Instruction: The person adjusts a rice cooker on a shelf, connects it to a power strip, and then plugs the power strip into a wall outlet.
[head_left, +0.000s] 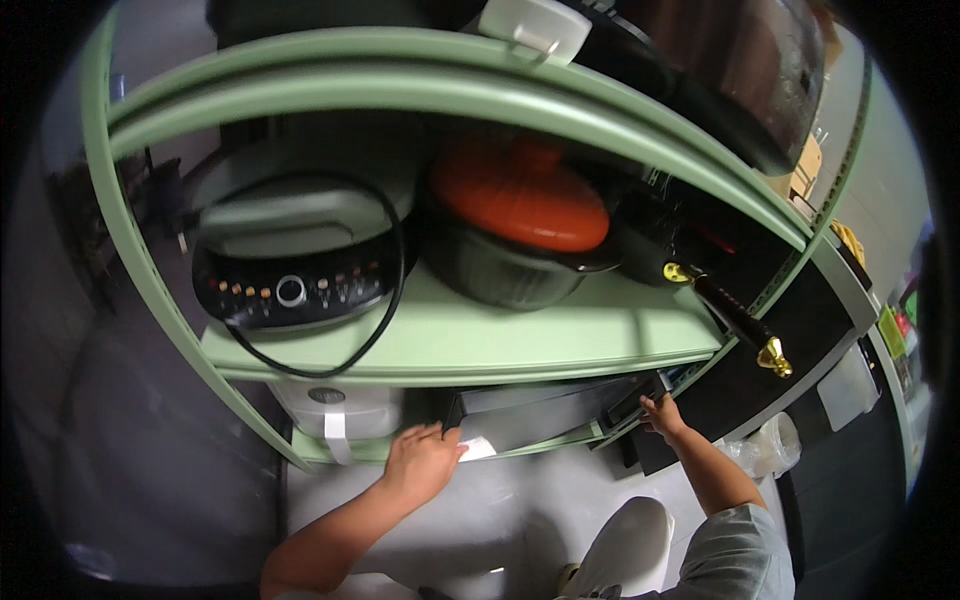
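Note:
My left hand (424, 459) is at the left end of a dark, glossy box-shaped thing (532, 411) on the lowest shelf, beside a white paper piece (478, 449). My right hand (661, 415) is near the right end of that shelf, its fingers at a small dark object with a pale edge (663, 382). Whether either hand grips anything is hard to tell. To the left of the box, a white appliance (360, 409) with a white strap stands on the same shelf.
Above, the green metal shelf (450, 337) holds a black electric cooker (300, 289) with a looped cord and a pot with an orange lid (540, 202). A dark handle with gold ends (739, 315) sticks out at right. Clear plastic containers (776, 442) stand lower right.

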